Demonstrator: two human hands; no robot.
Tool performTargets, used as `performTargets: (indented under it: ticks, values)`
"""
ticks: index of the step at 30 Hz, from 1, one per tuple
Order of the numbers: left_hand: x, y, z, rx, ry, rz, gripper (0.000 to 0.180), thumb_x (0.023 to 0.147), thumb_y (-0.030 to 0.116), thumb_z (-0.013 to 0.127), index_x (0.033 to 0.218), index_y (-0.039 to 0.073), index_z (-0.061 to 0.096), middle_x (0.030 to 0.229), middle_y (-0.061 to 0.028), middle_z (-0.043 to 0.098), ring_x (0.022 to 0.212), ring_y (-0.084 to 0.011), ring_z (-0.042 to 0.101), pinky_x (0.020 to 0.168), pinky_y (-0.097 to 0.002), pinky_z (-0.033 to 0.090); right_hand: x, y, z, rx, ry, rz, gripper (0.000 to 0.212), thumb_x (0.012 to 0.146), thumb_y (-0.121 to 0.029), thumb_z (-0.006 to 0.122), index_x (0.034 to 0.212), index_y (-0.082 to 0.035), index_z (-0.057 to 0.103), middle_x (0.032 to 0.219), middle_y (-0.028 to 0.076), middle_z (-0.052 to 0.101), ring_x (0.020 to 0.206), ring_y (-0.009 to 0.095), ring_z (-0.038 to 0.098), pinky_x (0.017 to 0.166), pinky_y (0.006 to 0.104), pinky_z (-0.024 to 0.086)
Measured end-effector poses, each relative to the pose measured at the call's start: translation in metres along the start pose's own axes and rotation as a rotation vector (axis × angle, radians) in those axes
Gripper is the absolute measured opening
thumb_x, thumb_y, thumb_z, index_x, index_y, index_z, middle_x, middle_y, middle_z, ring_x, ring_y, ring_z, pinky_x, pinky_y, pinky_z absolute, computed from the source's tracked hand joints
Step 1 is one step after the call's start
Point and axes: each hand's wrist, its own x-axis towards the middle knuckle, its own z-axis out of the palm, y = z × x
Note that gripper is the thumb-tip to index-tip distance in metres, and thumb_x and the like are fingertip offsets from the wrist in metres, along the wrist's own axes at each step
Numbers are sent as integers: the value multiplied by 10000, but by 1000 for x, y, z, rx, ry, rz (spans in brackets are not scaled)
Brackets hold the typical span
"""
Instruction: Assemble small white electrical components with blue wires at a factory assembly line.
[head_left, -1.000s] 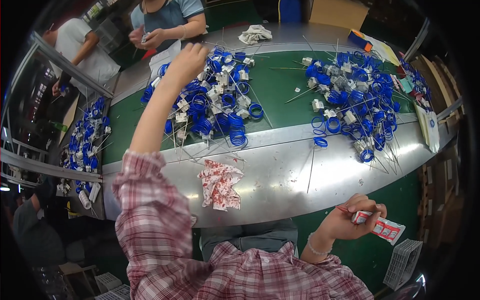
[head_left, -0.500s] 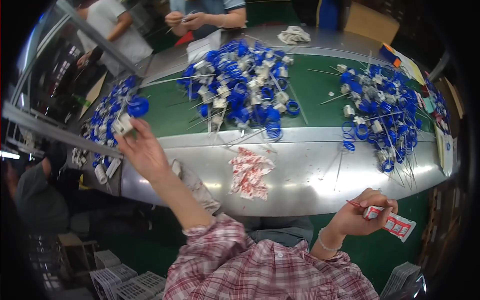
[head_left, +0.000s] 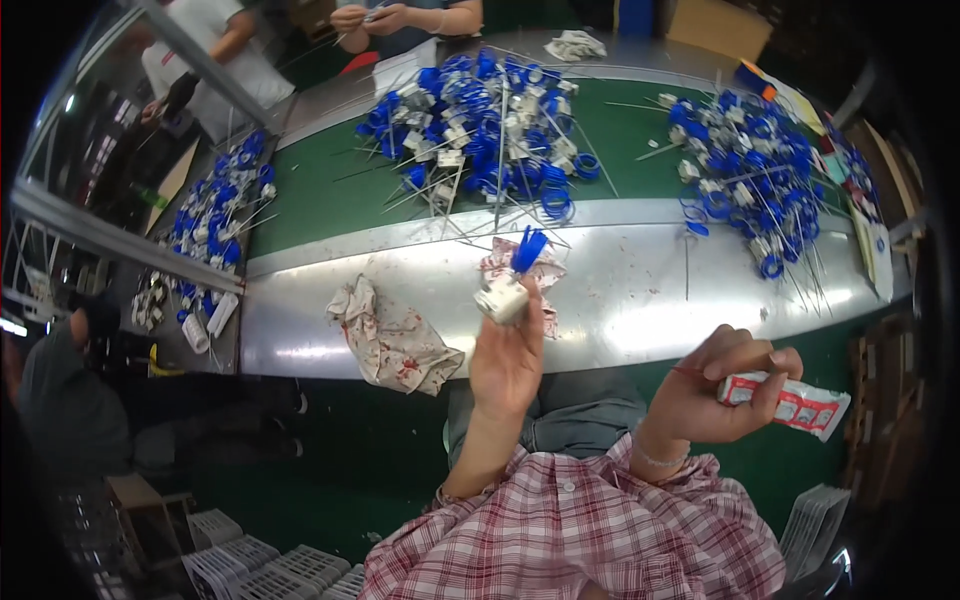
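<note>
1. The white block (head_left: pixel 500 302) is over the metal counter (head_left: pixel 625 285), pinched in the left hand (head_left: pixel 508 368), seemingly by its body so its blue coil (head_left: pixel 529 250) stands free.
2. The right hand (head_left: pixel 725 385) is clamped on a tube (head_left: pixel 800 405), its red tip turned left, probably for aiming.
3. A stained rag (head_left: pixel 405 345) lies near, likely for easy reach.
4. Heaped coils (head_left: pixel 475 120) sit farther back, perhaps leaving elbow room.

Bare left hand (head_left: pixel 508 368): just below frame centre, palm showing, fingers pointing up in a grip
Bare left forearm (head_left: pixel 482 450): nearly upright, lower centre of frame
Bare right hand (head_left: pixel 722 392): right of centre, fingers curled in a grip
</note>
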Motion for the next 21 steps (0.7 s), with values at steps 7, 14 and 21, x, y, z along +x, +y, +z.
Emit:
performTargets:
  ticks: [7,14,21]
  values:
    - [-37,-38,9,513,-117,-174,563,815,189,559,1263,10,269,1259,-133,372,1235,-293,279,1018,-357,286,-15,-12,11,176,-124,-36,188,882,-239,298,892,-72,383,474,14,392,363,78,294,391,200,231]
    - [-37,-44,12,397,55,-162,558,779,79,594,1237,34,279,1190,-113,404,1155,-289,391,936,-359,381,-14,-20,11,290,-195,-102,193,889,-220,312,918,-52,403,483,31,394,377,85,286,401,216,238]
    - [-24,-48,16,1594,-224,603,507,711,-116,562,1105,38,283,1109,-103,366,1082,-283,461,860,-332,416,-9,-18,5,250,-117,-63,191,893,-210,304,914,-54,412,484,34,384,390,82,276,412,213,243]
